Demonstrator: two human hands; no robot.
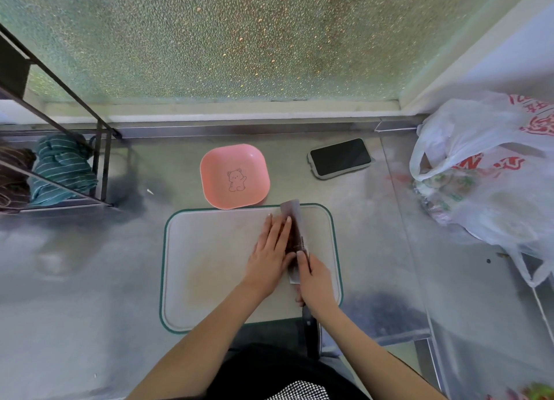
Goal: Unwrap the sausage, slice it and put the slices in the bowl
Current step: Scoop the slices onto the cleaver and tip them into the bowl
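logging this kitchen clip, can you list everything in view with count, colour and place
bowl: 1, pink with a bear drawing, empty, just behind the board
board: 1, white with green rim, centre of the counter
knife: 1, grey blade, dark handle, on the board, blade edge down
sausage: 1, dark reddish brown, on the board, mostly hidden between left hand and blade
phone: 1, black, screen dark, right of the bowl
bag: 1, white plastic with red print, far right
rack: 1, black metal, far left
cloth: 1, teal striped, in the rack
counter: 1, steel
left hand: flat beside the blade, over the sausage
right hand: gripping the knife
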